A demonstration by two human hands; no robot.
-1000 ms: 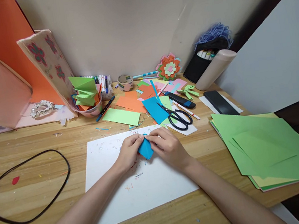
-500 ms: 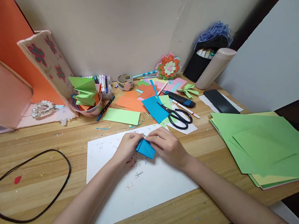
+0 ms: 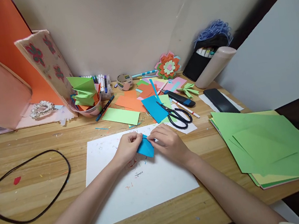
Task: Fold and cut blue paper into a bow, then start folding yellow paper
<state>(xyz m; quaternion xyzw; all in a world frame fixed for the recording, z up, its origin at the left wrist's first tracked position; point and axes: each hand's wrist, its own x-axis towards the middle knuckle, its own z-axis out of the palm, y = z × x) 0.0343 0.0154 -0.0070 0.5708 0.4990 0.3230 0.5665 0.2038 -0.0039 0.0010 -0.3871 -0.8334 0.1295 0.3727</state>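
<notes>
A small folded piece of blue paper [image 3: 146, 149] is held between my two hands, above a white sheet [image 3: 145, 198] marked with specks and strokes of colour. My left hand [image 3: 128, 147] pinches its upper left edge between thumb and fingers. At the upper right edge, my right hand [image 3: 169, 142] grips the same paper with its fingertips. One corner of the blue paper points down toward me. Just beyond my right hand lie black-handled scissors [image 3: 179, 118], partly on a larger blue sheet [image 3: 154, 108].
Green paper sheets [image 3: 270, 143] are stacked at the right. A black cable [image 3: 68, 164] loops at the left. Behind the hands are a tub [image 3: 90, 111] of folded paper, a tape roll [image 3: 125, 82], a paper flower [image 3: 169, 66] and a black phone-like slab [image 3: 220, 101].
The blue paper has turned slightly, and its fold line near the left no longer shows. My right fingers have shifted a little along its upper right edge.
</notes>
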